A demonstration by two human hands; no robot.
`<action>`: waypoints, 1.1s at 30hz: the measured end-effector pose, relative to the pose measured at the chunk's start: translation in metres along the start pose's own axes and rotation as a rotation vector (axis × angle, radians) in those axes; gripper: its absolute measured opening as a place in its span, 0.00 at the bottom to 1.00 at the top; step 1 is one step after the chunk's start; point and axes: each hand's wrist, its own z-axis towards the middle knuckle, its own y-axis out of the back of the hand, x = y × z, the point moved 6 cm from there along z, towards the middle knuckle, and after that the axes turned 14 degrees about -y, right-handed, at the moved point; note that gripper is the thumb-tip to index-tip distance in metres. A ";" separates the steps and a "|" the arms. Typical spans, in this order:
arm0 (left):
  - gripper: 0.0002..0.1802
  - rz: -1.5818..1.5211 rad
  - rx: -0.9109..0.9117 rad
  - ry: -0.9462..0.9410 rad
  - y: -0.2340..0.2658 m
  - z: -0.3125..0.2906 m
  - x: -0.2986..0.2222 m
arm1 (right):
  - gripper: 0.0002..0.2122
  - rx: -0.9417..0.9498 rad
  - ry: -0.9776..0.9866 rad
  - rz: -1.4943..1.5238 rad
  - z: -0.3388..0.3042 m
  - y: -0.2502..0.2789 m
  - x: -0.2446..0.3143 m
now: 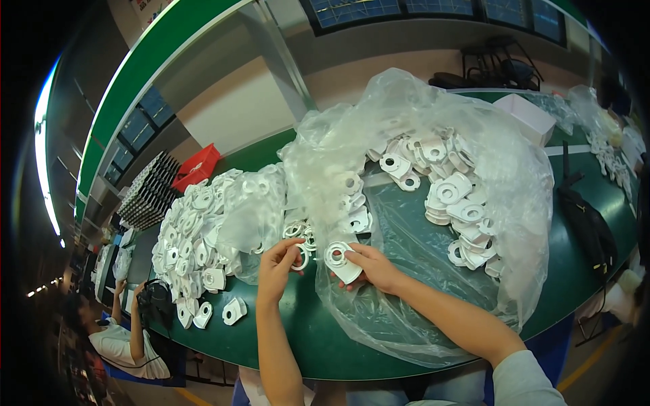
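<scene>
My left hand (277, 265) pinches a thin white plastic ring (301, 257) between thumb and fingers. Just to its right, my right hand (369, 268) grips a white plastic housing (344, 261) with a round hole, thumb on top and fingers beneath. The ring and the housing are apart. Behind my hands lie several loose white rings (298, 231). A large clear plastic bag (399, 230) spreads open under and beyond my right hand, with many white housings (467, 211) in it.
On the left is a big heap of white parts (193, 237), partly under plastic film. Behind it stand a red bin (198, 167) and stacked dark trays (150, 193). A white box (525, 118) and a black bag (586, 220) are at right. A co-worker (125, 338) sits far left.
</scene>
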 end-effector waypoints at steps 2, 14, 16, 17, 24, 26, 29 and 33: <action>0.11 -0.051 0.061 0.006 -0.008 0.000 0.000 | 0.14 -0.008 -0.011 -0.003 0.000 0.000 0.000; 0.07 0.235 0.079 -0.289 -0.047 0.000 -0.018 | 0.14 0.057 -0.015 -0.037 0.001 -0.001 0.000; 0.09 0.249 0.088 -0.296 -0.052 0.000 -0.019 | 0.14 0.056 -0.027 -0.043 0.001 -0.001 -0.001; 0.09 0.268 0.097 -0.306 -0.053 -0.001 -0.018 | 0.14 0.055 -0.027 -0.043 0.002 -0.001 -0.001; 0.09 0.386 0.083 -0.404 -0.055 -0.001 -0.020 | 0.14 0.071 -0.025 -0.077 0.001 -0.003 -0.001; 0.09 0.420 0.089 -0.423 -0.056 -0.002 -0.020 | 0.14 0.068 -0.026 -0.089 0.000 -0.003 0.000; 0.10 0.483 0.103 -0.462 -0.058 -0.002 -0.026 | 0.13 0.081 -0.041 -0.061 -0.002 -0.005 0.001; 0.11 0.518 0.108 -0.510 -0.062 -0.004 -0.026 | 0.11 0.072 0.012 -0.168 -0.004 -0.007 0.002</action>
